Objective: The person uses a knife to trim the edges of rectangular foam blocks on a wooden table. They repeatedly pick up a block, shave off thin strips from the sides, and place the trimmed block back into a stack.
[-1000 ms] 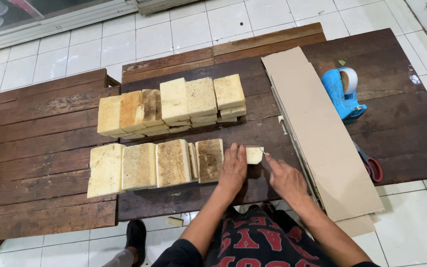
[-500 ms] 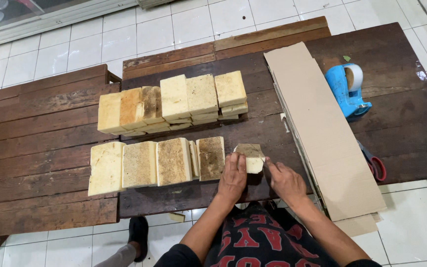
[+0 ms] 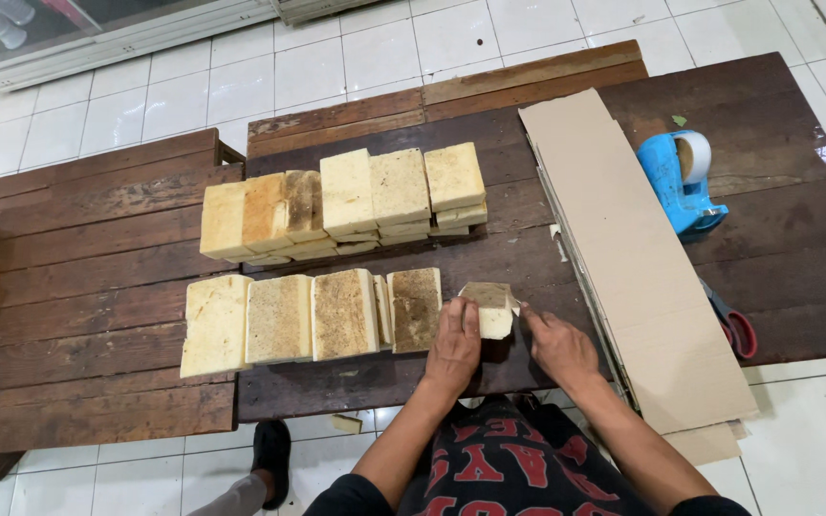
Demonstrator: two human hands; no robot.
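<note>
Two bare hands work at the near edge of a dark brown plank table. The left hand lies flat-fingered against the left side of a small pale yellow rectangular block, and the right hand closes narrow fingertips on the block's right edge; both hands hold the block, which stands slightly tilted on the table just right of the near row. That near row of four mottled tan blocks lies side by side, touching. Right of the hands, a long stack of flat brown cardboard sheets runs diagonally away, with red-handled scissors just beyond its right edge. Farther back sits a stacked row of pale yellow blocks, and a blue tape dispenser stands to the far right. White square floor tiles surround the table.
</note>
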